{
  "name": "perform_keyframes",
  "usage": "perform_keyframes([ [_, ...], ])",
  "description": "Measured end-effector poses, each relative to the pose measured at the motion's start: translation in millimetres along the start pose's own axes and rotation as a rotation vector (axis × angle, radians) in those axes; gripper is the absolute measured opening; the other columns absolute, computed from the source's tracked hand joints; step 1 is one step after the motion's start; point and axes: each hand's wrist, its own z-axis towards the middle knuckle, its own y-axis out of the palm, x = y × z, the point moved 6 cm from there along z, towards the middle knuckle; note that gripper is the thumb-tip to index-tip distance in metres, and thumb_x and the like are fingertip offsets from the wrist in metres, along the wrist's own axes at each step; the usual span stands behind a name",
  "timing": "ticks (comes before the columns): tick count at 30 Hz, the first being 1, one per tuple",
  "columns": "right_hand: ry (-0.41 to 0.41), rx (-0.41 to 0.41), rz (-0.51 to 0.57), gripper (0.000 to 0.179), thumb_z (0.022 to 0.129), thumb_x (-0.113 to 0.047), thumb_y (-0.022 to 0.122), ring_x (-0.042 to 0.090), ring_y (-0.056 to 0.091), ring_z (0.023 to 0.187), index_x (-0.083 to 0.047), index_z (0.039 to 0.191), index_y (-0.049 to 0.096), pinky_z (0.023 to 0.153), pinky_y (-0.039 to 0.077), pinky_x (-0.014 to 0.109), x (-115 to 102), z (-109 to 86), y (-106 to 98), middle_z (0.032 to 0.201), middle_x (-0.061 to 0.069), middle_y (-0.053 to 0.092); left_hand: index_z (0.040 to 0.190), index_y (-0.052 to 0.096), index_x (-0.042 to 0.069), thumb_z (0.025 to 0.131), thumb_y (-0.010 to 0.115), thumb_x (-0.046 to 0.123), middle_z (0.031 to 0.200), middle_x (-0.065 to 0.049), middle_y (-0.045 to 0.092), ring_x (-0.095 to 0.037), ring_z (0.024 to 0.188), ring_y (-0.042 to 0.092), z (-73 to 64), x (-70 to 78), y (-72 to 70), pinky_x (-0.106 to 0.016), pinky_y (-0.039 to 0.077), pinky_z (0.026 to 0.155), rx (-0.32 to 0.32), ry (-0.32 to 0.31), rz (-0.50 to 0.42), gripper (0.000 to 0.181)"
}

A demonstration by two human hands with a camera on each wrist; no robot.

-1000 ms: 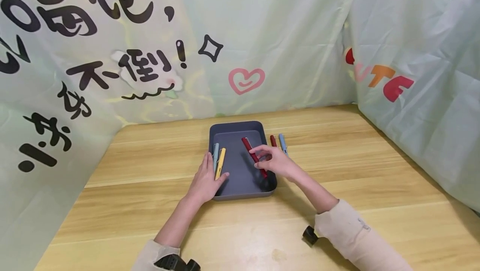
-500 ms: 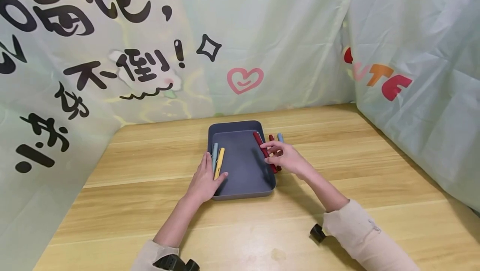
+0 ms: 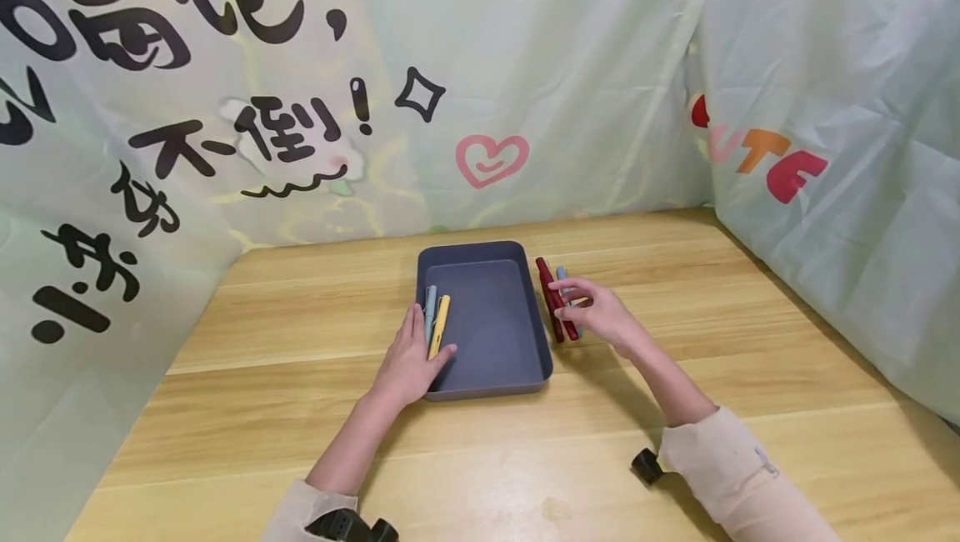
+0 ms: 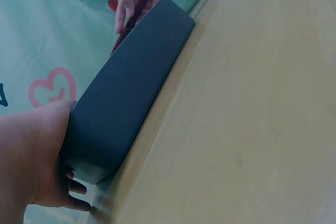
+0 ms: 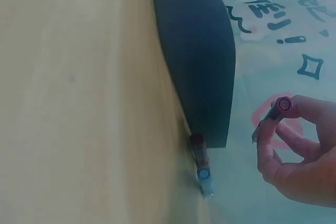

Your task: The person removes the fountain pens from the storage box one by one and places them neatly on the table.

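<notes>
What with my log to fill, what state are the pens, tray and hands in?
Tray: holding two pens
Yellow pen: in tray
Grey-blue pen: in tray, partly hidden
Held red pen: raised
Other red pen: on table
Blue pen: on table
Left hand: touching tray
Right hand: pinching red pen

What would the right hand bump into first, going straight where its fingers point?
Probably the unheld red pen, then the tray, though the right hand looks raised and might pass over both.
</notes>
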Motion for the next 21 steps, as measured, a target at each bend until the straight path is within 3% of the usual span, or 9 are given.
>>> perform_keyframes([
  [6,-0.008,0.012,0.032,0.044,0.082,-0.002,0.060,0.028,0.056,0.092,0.001,0.126,0.052,0.072,0.049,0.032,2,2.7,-7,0.112,0.023,0.054,0.144,0.004,-0.006,0.091,0.052,0.046,0.150,-0.022,0.003,-0.036,0.134,0.013,2.0,0.6,-1.8,-0.048,0.020,0.104,0.003,0.006,-0.008,0.089],
  [21,0.034,0.062,-0.016,0.043,0.085,-0.005,0.061,0.032,0.052,0.101,0.001,0.127,0.051,0.076,0.047,0.033,19,4.5,-24,0.116,0.025,0.053,0.144,0.002,-0.006,0.090,0.052,0.046,0.150,-0.022,0.002,-0.036,0.134,0.011,0.1,0.8,0.0,-0.048,0.019,0.104,-0.005,-0.001,-0.010,0.089],
])
